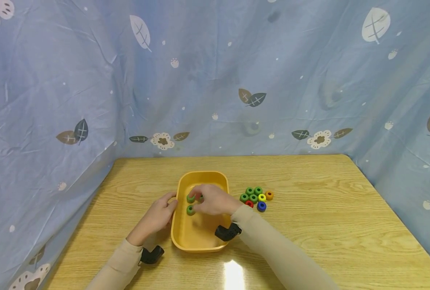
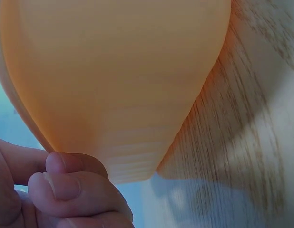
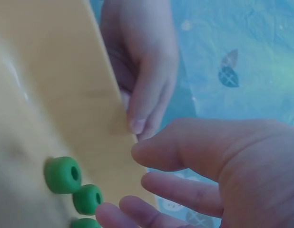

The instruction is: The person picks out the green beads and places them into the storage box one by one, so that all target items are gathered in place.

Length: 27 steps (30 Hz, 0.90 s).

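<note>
A yellow plastic bin stands on the wooden table. My left hand pinches its left rim; in the left wrist view the curled fingers close on the edge beside the bin's outer wall. Inside the bin lie green ring-shaped beads, one green bead below the fingertips of my right hand. That hand reaches over the bin from the right, thumb and fingers apart, nothing between them. In the right wrist view a green bead and a second green bead show beside the fingertips, with a third partly cut off.
Right of the bin several green beads lie grouped with a yellow bead, an orange bead, a red bead and a blue bead. A blue patterned curtain hangs behind the table.
</note>
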Available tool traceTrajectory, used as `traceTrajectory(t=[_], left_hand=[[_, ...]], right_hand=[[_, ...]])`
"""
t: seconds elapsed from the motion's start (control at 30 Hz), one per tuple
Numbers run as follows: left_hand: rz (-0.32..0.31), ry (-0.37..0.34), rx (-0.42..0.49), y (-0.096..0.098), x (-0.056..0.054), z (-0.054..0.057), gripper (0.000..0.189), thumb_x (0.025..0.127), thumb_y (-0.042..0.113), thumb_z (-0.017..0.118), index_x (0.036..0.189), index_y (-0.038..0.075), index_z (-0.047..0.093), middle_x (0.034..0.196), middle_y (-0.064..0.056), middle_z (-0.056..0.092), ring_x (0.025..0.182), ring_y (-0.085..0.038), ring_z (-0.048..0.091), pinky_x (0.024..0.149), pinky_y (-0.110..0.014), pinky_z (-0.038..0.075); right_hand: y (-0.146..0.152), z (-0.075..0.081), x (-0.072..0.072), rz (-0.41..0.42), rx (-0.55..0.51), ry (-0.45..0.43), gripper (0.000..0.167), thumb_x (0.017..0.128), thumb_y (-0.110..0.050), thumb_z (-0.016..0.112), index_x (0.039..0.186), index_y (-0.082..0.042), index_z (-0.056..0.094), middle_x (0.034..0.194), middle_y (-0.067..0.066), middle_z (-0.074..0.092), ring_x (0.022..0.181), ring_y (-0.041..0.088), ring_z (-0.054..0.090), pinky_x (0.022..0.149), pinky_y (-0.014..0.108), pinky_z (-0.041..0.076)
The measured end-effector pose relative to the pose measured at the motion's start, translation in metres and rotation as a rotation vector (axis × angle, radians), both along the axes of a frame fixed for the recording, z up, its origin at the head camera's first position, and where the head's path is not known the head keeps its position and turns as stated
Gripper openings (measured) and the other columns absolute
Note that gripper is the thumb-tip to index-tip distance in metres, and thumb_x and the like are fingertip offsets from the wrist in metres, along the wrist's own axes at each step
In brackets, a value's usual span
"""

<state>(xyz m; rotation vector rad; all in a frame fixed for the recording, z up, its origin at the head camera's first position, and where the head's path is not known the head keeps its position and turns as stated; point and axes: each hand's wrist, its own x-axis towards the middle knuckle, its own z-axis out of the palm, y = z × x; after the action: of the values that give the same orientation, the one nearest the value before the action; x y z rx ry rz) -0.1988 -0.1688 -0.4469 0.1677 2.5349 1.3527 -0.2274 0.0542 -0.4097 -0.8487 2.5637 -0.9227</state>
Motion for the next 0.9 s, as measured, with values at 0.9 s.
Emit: traceTrajectory(t=[0.9], left_hand=[[0.016, 0.006, -0.009, 0.001, 0.000, -0.001, 0.045, 0.113, 0.026, 0.042, 0.156, 0.011, 0.046, 0.067, -0.006, 0.060, 0.050, -0.018, 0.051, 0.045, -0.030, 0.043]], right_hand=[[0.067, 0.031, 0.050, -0.091, -0.228, 0.120, 0.030, 0.096, -0.017, 0.075, 0.124, -0.014, 0.066, 0.120, 0.001, 0.066, 0.095, 0.015, 0.065, 0.078, 0.027, 0.056]])
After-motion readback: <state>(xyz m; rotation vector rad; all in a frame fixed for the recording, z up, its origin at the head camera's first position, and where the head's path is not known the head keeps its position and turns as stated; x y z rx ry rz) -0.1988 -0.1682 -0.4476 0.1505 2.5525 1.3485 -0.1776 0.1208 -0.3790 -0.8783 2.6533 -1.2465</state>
